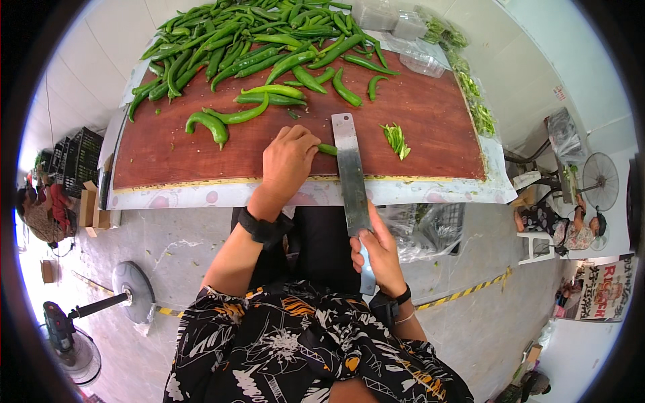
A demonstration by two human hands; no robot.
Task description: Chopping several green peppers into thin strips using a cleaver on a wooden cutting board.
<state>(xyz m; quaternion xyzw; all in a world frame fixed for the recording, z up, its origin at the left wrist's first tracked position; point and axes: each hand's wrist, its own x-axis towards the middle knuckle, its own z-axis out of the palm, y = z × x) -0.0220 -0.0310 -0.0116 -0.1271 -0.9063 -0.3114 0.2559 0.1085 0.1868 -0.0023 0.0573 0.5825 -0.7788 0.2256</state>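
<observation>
My left hand (287, 158) is closed on a green chili pepper (327, 149) near the front of the reddish-brown cutting board (430, 114). The fingers cover most of that pepper; one end sticks out to the right, beside the knife blade. My right hand (378, 252) grips the pale handle of a cleaver-like knife (349, 161), its long blade reaching away over the board's front edge. Right of the blade lies a small pile of thin light-green pieces (396, 141). Loose whole peppers (270, 99) lie beyond my left hand, in front of a large heap of green peppers (248, 33).
Clear plastic boxes (422, 62) stand at the board's far right, with green scraps (480, 114) along that edge. Below is a plastic-covered crate (430, 228). A fan (134, 292) stands at lower left. Other people (578, 228) sit at the far right and left.
</observation>
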